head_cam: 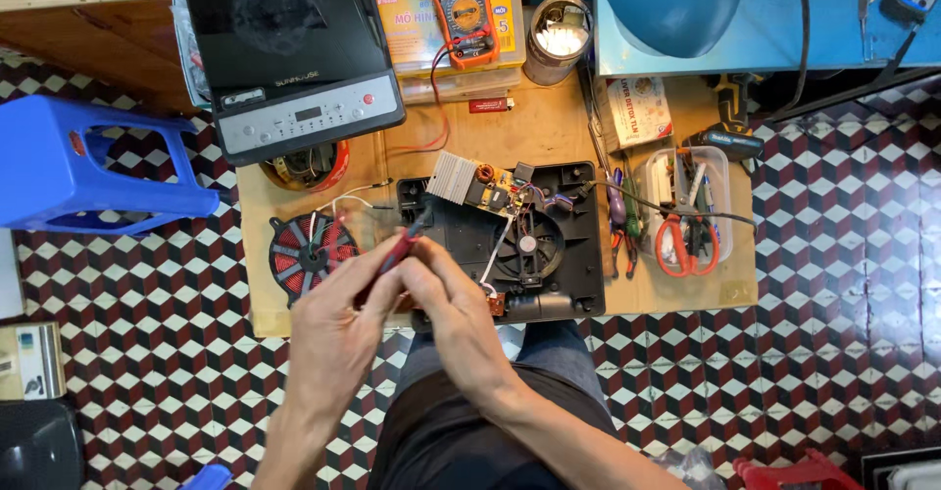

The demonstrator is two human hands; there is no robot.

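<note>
A blue plastic stool (83,171) stands left of the low wooden desk (549,122); an orange multimeter (458,10), red-handled scissors (685,243) in a clear tray.

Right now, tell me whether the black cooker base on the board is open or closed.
Open: the black cooker base has no top, baring its fan and circuit board.

One view only, from the camera on my head. It looks almost straight down past my chest and lap onto a low wooden board (510,132) set on the tiled floor (833,284). My left hand (338,328) and right hand (451,309) sit low and centre, close to the lens. The board's far edge and a blue table (784,29) reach the top of the frame. A blue stool (78,167) is at left.
</note>
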